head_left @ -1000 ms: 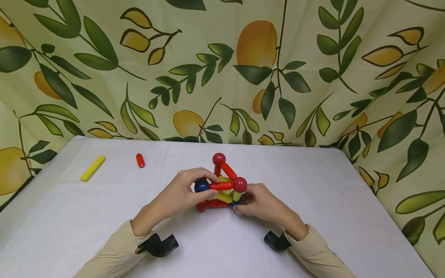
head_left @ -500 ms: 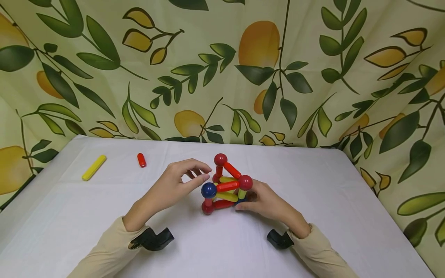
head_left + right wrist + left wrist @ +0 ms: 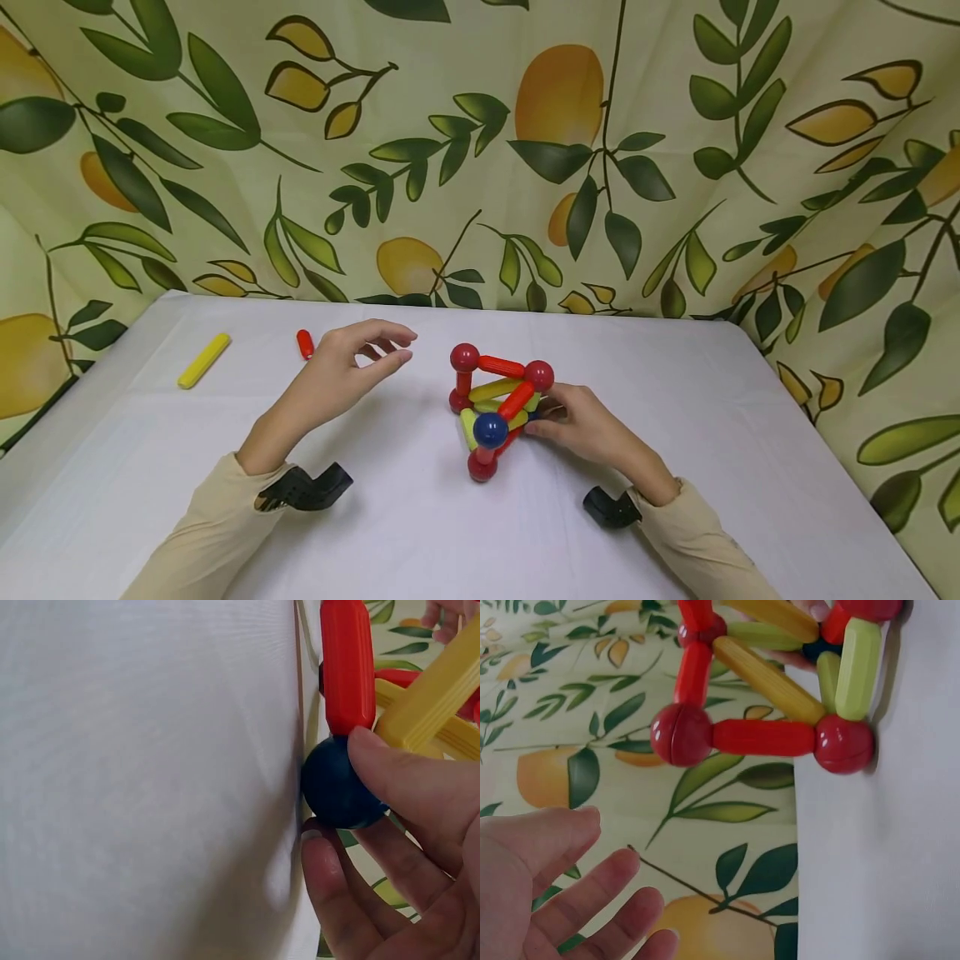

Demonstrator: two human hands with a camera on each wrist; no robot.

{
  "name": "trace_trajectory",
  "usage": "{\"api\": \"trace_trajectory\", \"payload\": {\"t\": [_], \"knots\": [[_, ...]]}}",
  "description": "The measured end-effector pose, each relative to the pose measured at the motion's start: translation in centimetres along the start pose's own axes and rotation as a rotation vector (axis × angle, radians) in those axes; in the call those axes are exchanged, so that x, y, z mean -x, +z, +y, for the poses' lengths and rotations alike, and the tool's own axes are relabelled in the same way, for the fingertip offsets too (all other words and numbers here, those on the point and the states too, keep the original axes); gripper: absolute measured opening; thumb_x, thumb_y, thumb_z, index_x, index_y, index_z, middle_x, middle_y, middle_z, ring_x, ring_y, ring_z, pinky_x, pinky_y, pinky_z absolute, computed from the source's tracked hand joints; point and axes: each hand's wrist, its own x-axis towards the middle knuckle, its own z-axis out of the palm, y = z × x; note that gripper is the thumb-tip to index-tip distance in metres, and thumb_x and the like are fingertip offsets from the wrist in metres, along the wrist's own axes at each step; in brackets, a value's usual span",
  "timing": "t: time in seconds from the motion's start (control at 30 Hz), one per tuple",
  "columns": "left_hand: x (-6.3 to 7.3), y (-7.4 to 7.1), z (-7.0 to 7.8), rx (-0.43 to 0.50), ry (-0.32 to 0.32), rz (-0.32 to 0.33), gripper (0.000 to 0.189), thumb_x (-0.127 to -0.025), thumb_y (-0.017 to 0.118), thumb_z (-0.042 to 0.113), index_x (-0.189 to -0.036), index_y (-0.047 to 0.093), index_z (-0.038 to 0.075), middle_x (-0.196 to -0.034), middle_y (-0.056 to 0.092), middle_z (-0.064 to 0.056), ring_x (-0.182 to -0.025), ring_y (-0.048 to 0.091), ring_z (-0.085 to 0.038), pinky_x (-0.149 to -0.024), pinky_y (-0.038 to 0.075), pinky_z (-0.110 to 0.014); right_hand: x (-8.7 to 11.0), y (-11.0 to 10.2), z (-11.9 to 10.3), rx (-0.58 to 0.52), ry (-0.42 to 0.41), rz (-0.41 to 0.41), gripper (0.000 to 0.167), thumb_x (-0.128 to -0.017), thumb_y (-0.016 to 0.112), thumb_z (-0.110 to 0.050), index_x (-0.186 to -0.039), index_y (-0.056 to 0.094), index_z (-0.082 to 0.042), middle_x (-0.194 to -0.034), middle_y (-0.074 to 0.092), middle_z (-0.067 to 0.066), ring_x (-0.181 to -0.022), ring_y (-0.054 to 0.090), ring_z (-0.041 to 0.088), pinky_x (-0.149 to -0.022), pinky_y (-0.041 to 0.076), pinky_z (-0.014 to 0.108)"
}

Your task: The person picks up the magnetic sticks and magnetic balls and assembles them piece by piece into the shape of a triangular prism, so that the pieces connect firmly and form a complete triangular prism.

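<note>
A toy frame of magnetic rods and balls stands on the white table, with red rods (image 3: 501,367), yellow rods (image 3: 495,389) and red balls (image 3: 464,357). At its near upper corner sits a dark blue ball (image 3: 491,430). Thumb and fingers of my right hand (image 3: 585,425) pinch another blue ball (image 3: 336,787) at the frame's lower right corner. My left hand (image 3: 341,367) hovers to the left of the frame, fingers loosely bent and holding nothing. In the left wrist view a gap separates that hand from the nearest red ball (image 3: 681,735).
A loose yellow rod (image 3: 204,361) lies at the table's far left. Beside my left hand lies a short red rod (image 3: 304,342), partly covered by it. Behind the table (image 3: 420,533) hangs a curtain (image 3: 465,167) printed with leaves and fruit.
My left hand has let go of the frame's upper front part and drawn away to the left. The frame has turned, its upper blue ball swinging nearer and rightward, while my right hand keeps hold.
</note>
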Motion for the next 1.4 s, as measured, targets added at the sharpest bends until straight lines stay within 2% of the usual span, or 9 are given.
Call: {"api": "trace_trajectory", "payload": {"t": [0.2,0.4,0.53,0.63,0.73,0.87,0.93,1.1,1.4], "knots": [[-0.1,-0.6,-0.7,-0.007,-0.013,0.025,0.022,-0.093,0.069,0.015,-0.115,0.070,0.011,-0.104,0.074,-0.003,-0.092,0.067,-0.016,-0.080,0.055,-0.029,-0.1,0.1,-0.1,-0.012,0.024,0.023,0.041,-0.088,0.073,-0.008,-0.126,0.061,0.000,-0.117,0.069,0.015,-0.105,0.069,0.030,-0.092,0.056,0.044],[-0.2,-0.9,-1.2,-0.063,-0.027,0.047,0.025,-0.093,0.069,0.014,-0.118,0.069,0.009,-0.109,0.073,-0.006,-0.096,0.066,-0.020,-0.082,0.055,-0.040,-0.1,0.1,-0.3,-0.026,0.055,0.049,0.049,-0.088,0.074,-0.008,-0.133,0.055,-0.001,-0.120,0.067,0.014,-0.106,0.069,0.029,-0.092,0.056,0.044],[-0.2,-1.4,-2.5,-0.100,-0.034,0.081,0.029,-0.093,0.068,0.012,-0.121,0.067,0.006,-0.116,0.071,-0.011,-0.099,0.065,-0.025,-0.084,0.054,-0.047,-0.1,0.1,-0.3,-0.016,0.047,0.043,0.050,-0.088,0.073,-0.007,-0.134,0.055,-0.002,-0.119,0.067,0.014,-0.106,0.068,0.029,-0.092,0.056,0.044],[0.1,-1.8,-3.7,-0.124,-0.030,0.107,0.032,-0.092,0.069,0.010,-0.123,0.065,0.004,-0.118,0.069,-0.015,-0.100,0.065,-0.030,-0.083,0.053,-0.048,-0.1,0.1,-0.3,-0.012,0.048,0.040,0.049,-0.088,0.073,-0.007,-0.133,0.055,-0.002,-0.119,0.067,0.014,-0.105,0.068,0.029,-0.092,0.056,0.044],[0.5,-2.3,-5.0,-0.153,-0.021,0.135,0.035,-0.090,0.071,0.009,-0.124,0.064,0.004,-0.118,0.069,-0.016,-0.100,0.064,-0.032,-0.080,0.052,-0.042,-0.1,0.0,-0.4,-0.010,0.052,0.040,0.049,-0.088,0.073,-0.007,-0.133,0.056,-0.002,-0.119,0.068,0.014,-0.105,0.068,0.029,-0.092,0.056,0.044],[1.3,-3.3,-6.3,-0.189,-0.016,0.160,0.038,-0.088,0.074,0.009,-0.124,0.065,0.005,-0.117,0.069,-0.016,-0.098,0.063,-0.028,-0.075,0.047,-0.028,-0.1,0.0,-0.5,-0.001,0.063,0.044,0.048,-0.087,0.074,-0.008,-0.132,0.057,-0.003,-0.118,0.068,0.013,-0.104,0.068,0.027,-0.091,0.057,0.043],[1.7,-3.8,-6.8,-0.199,-0.012,0.168,0.038,-0.087,0.074,0.010,-0.124,0.065,0.006,-0.117,0.069,-0.015,-0.097,0.062,-0.026,-0.075,0.046,-0.025,0.0,0.0,-0.5,0.001,0.062,0.045,0.047,-0.088,0.074,-0.008,-0.132,0.057,-0.003,-0.117,0.068,0.013,-0.103,0.068,0.027,-0.091,0.057,0.042],[2.6,-5.1,-7.9,-0.213,-0.022,0.179,0.040,-0.086,0.076,0.010,-0.125,0.066,0.006,-0.116,0.069,-0.013,-0.098,0.059,-0.025,-0.083,0.045,-0.026,0.0,0.1,-0.5,0.014,0.054,0.051,0.048,-0.088,0.073,-0.009,-0.132,0.056,-0.003,-0.118,0.067,0.013,-0.103,0.068,0.026,-0.090,0.057,0.042],[4.3,-7.2,-9.7,-0.247,-0.118,0.181,0.040,-0.088,0.073,0.010,-0.126,0.063,0.003,-0.122,0.065,-0.019,-0.105,0.059,-0.033,-0.083,0.043,-0.028,0.8,0.2,-0.8,0.008,0.107,0.087,0.053,-0.086,0.076,-0.017,-0.129,0.051,0.000,-0.124,0.060,0.016,-0.106,0.064,0.027,-0.090,0.057,0.041]]}}
